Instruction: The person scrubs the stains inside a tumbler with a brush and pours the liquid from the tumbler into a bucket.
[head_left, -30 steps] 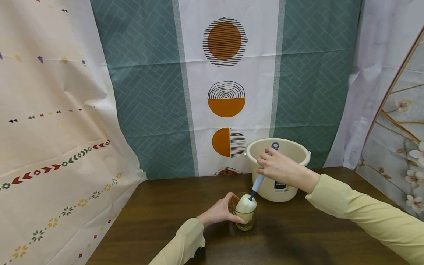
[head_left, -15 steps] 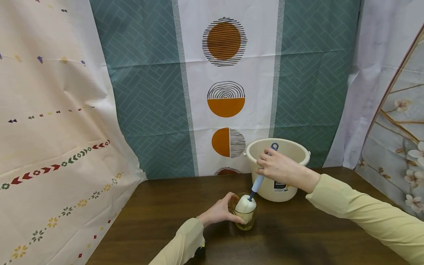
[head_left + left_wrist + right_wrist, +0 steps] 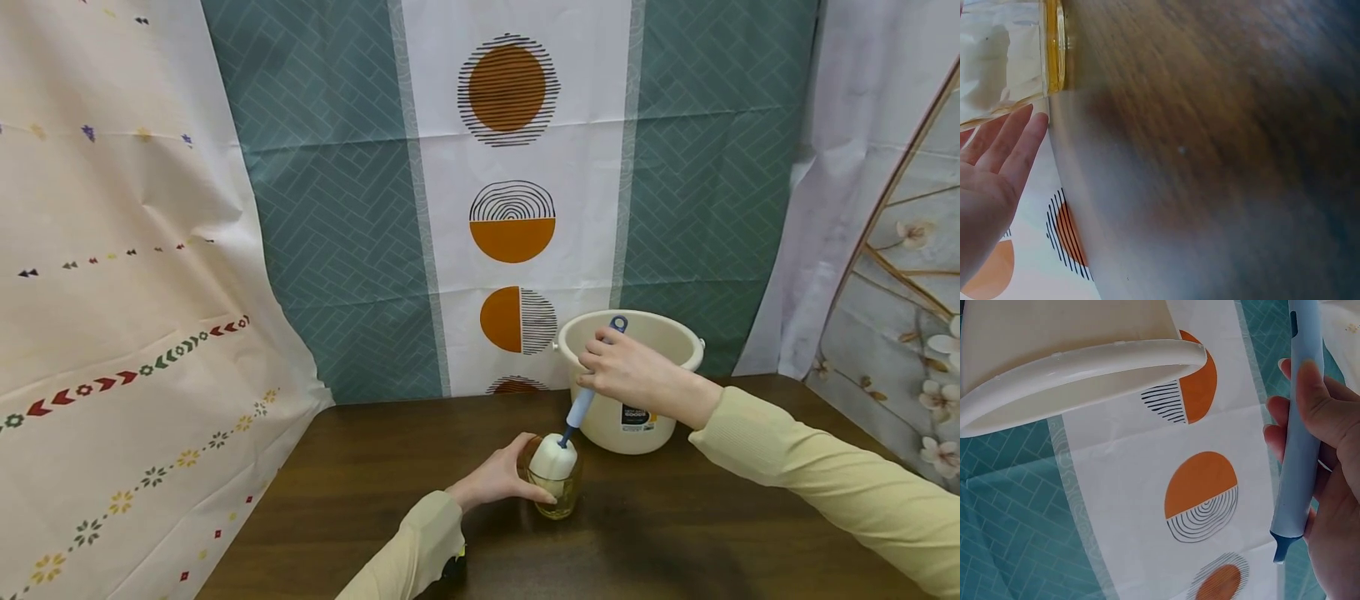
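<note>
An amber drinking glass (image 3: 564, 502) stands on the table, tilt hard to tell, with my left hand (image 3: 498, 478) holding its left side between thumb and fingers. In the left wrist view the fingers (image 3: 1017, 140) lie along the glass (image 3: 1055, 53). The white head of a sponge brush (image 3: 553, 458) sits partly inside the glass, its lower end seen through the wall. My right hand (image 3: 633, 373) grips the brush's light blue handle (image 3: 580, 408) from above, near the top loop. The right wrist view shows thumb and fingers curled round that handle (image 3: 1297, 462).
Behind my right hand stands a cream bucket (image 3: 626, 429) with a dark label. The brown wooden table (image 3: 360, 467) ends at hanging patterned cloths (image 3: 345, 250) on the back and both sides. A small dark object (image 3: 453, 568) shows at my left cuff.
My right hand and the sponge brush have shifted slightly up and left, so a little more of the sponge head shows above the rim. My left hand keeps its hold on the glass.
</note>
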{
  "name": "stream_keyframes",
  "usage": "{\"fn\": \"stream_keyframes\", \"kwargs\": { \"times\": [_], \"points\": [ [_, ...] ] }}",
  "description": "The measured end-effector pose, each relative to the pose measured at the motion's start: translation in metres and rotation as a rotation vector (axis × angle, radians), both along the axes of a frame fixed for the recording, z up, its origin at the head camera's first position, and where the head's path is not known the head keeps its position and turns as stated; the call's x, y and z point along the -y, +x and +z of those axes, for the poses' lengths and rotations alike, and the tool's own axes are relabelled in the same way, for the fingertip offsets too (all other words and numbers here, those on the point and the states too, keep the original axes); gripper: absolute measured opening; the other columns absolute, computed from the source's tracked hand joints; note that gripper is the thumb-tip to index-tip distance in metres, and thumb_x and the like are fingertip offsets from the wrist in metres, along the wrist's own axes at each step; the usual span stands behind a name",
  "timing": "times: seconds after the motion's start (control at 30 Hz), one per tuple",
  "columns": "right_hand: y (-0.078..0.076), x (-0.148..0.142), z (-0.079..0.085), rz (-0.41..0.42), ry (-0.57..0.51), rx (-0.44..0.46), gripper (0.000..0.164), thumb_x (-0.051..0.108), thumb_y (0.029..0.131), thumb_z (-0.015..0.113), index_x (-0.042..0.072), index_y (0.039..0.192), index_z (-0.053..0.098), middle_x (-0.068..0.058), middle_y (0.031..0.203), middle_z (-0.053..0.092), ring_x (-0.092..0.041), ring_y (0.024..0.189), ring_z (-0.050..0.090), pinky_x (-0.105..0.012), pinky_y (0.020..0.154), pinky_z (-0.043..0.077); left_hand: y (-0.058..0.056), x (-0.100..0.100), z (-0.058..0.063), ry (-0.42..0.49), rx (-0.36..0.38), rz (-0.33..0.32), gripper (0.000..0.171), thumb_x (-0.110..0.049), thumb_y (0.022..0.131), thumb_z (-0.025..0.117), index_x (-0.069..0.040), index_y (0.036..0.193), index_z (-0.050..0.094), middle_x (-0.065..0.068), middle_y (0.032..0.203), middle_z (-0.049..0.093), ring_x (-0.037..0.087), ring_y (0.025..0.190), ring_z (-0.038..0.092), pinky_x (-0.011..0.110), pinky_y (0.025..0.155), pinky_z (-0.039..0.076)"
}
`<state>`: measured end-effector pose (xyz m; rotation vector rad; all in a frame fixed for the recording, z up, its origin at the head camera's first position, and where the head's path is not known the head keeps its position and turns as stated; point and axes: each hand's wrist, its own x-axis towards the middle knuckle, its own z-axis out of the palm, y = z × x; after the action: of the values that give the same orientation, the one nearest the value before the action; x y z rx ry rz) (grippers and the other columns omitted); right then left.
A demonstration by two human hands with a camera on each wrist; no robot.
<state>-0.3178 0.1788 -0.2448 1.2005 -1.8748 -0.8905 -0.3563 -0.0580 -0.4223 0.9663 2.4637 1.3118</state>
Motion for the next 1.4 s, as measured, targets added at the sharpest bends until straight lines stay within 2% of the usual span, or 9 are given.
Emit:
{"fn": "stream_keyframes", "kwargs": {
  "times": [0.2,0.47,0.93,1.4],
  "points": [
    [0.000,0.000,0.001,0.007,-0.022,0.020,0.021,0.016,0.067,0.078,0.020,0.087,0.070,-0.004,0.072,0.052,-0.022,0.074,0.048,-0.038,0.078,0.035,0.000,0.000,0.000,0.000,-0.005,0.006,0.073,-0.033,0.067,0.080,-0.019,0.127,0.040,-0.009,0.104,0.054,0.008,0.093,0.051,0.032,0.080,0.039],
    [-0.001,-0.004,0.002,-0.010,-0.074,0.034,0.020,0.013,0.066,0.079,0.020,0.083,0.069,-0.004,0.065,0.044,-0.023,0.067,0.042,-0.037,0.071,0.033,-0.001,0.000,-0.001,0.000,-0.014,0.003,0.073,-0.034,0.067,0.080,-0.020,0.126,0.040,-0.010,0.104,0.054,0.009,0.093,0.051,0.033,0.082,0.039],
    [0.000,-0.007,0.003,-0.059,-0.073,0.025,0.021,0.011,0.066,0.079,0.018,0.083,0.070,-0.006,0.067,0.046,-0.025,0.068,0.043,-0.038,0.071,0.033,0.001,0.001,0.000,0.016,-0.002,-0.005,0.070,-0.031,0.067,0.080,-0.019,0.124,0.041,-0.010,0.106,0.054,0.008,0.096,0.050,0.032,0.082,0.039],
    [0.005,-0.010,0.003,-0.058,-0.055,0.010,0.019,0.015,0.066,0.078,0.016,0.082,0.068,-0.006,0.069,0.046,-0.024,0.067,0.042,-0.040,0.072,0.033,0.001,0.000,0.000,0.028,-0.005,-0.001,0.070,-0.028,0.067,0.081,-0.017,0.123,0.042,-0.009,0.105,0.053,0.008,0.095,0.050,0.030,0.081,0.039]
  ]
}}
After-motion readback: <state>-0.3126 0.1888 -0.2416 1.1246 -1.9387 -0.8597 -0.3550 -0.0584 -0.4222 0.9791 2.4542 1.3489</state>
